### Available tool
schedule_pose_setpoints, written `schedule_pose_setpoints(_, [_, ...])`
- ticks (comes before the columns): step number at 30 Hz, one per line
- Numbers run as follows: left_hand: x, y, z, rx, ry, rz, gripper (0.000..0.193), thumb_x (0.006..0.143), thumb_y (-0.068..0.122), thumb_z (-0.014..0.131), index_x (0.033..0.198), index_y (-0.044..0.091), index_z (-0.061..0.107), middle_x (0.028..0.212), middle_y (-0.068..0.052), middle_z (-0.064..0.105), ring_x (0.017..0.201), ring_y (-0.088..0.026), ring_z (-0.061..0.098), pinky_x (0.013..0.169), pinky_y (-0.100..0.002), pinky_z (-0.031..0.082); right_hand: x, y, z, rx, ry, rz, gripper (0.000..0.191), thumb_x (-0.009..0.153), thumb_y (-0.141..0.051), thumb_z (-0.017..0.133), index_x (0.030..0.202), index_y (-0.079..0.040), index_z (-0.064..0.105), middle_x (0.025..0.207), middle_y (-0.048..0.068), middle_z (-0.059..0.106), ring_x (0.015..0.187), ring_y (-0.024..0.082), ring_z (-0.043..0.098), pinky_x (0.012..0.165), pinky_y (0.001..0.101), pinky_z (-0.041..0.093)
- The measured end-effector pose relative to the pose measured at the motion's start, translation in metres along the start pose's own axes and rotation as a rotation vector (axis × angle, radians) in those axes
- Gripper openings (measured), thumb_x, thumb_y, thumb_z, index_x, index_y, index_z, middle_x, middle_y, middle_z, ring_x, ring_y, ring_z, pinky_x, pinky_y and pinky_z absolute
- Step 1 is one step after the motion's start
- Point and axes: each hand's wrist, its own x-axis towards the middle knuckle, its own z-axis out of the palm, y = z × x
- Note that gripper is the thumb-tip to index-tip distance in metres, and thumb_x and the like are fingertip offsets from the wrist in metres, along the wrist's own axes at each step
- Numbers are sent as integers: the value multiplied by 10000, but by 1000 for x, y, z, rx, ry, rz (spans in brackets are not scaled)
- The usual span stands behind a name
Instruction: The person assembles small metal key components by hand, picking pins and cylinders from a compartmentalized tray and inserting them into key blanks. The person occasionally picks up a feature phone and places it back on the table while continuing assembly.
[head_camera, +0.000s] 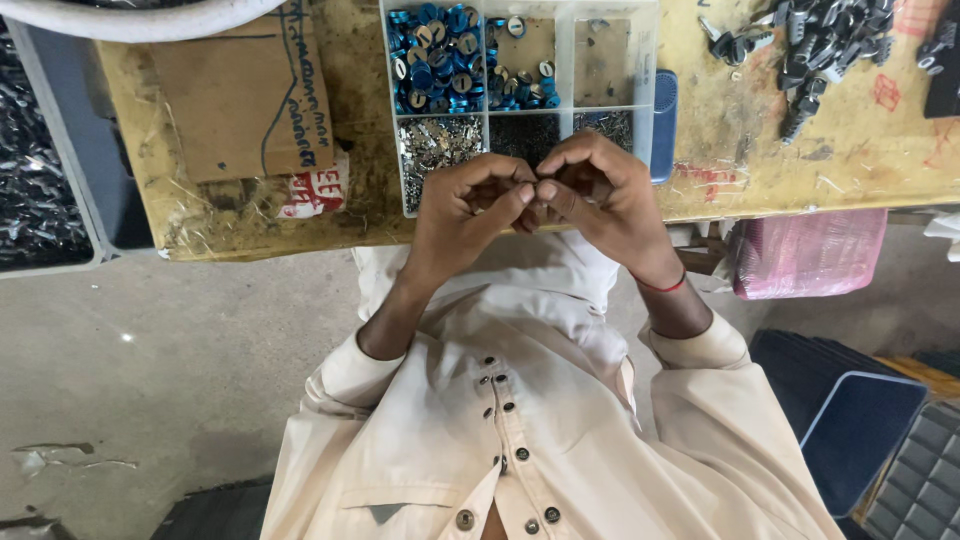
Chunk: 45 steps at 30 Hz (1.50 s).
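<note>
One head-worn camera looks steeply down, close over the workbench (250, 225) edge and the person's chest.

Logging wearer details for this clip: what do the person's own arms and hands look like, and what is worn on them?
Both hands are bare, with no gloves or rings visible. The left hand and the right hand come out of the cream long sleeves of a button-front shirt, pushed up the forearms. A thin red thread band circles the right wrist. No watch shows.
</note>
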Motion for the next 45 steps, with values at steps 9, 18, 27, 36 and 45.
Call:
schedule_pose_setpoints(9, [-7, 13, 8, 504, 115, 235, 169, 932, -3, 742, 1101, -1, 728, 975, -103, 771, 842, -127, 757, 723, -262, 615, 5, -8, 13, 706, -49, 362, 199, 1075, -118, 629, 1240, -58, 536, 1023, 50, 658, 782, 108, 656, 635, 260, 541])
schedule_pose_setpoints(18, [-3, -5, 2, 182, 66, 69, 117, 990, -18, 684, 1098, -28, 730, 917, -94, 766, 791, -123, 769, 691, -246, 664, 8, -8, -45, -1126, -139, -71, 172, 876, -70, 762, 1006, -18, 663, 949, 114, 650, 768, 299, 678, 629, 409, 513])
schedule_pose_setpoints(27, [-8, 2, 3, 289, 66, 107, 100, 971, 50, 711, 1054, 0, 733, 958, -99, 764, 812, -125, 781, 707, -238, 661, -7, 10, -47, -647, 117, 3, 99, 990, 22, 741, 1055, -10, 674, 1023, 123, 690, 790, 209, 687, 648, 329, 533])
schedule_pose_setpoints(36, [-12, 16, 30, 50, 72, -121, 130, 1003, -7, 655, 1122, -40, 696, 1012, -84, 740, 909, -103, 728, 797, -263, 661, -20, -21, -16, -171, -77, 70, 82, 970, 3, 749, 974, 7, 667, 903, 66, 715, 666, 92, 681, 589, 235, 540])
schedule_pose_setpoints(45, [-17, 20, 15, -155, -73, -233, 133, 1051, 16, 632, 1151, -70, 653, 1034, -118, 743, 950, -173, 767, 847, -303, 690, -21, -50, -8, -178, -87, 177, 104, 983, 20, 727, 1007, 27, 627, 912, 80, 654, 701, 99, 694, 575, 244, 528])
